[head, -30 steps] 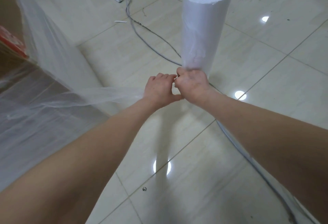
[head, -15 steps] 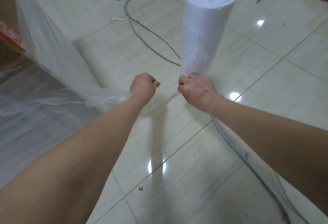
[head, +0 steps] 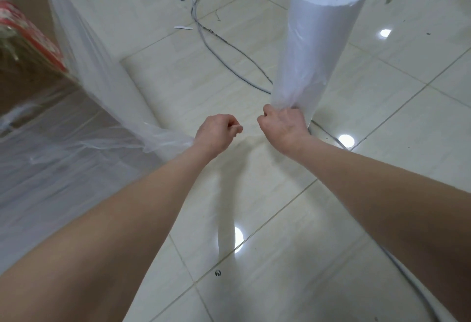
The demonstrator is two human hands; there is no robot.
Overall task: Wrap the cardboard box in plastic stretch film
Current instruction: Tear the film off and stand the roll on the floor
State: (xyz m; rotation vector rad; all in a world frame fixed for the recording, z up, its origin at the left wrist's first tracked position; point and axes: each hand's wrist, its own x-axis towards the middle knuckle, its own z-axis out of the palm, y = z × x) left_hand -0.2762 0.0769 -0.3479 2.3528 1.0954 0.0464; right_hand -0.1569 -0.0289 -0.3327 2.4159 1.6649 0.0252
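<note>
At left edge, cardboard box [head: 30, 71] cropped, right hand [head: 283, 128] gripping roll [head: 318, 48] base

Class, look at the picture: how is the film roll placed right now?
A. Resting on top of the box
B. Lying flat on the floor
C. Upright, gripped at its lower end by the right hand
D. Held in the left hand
C: the roll stands upright with its hollow core facing up, and the right hand grips its lower end, while the left hand holds loose film apart from it.
</note>
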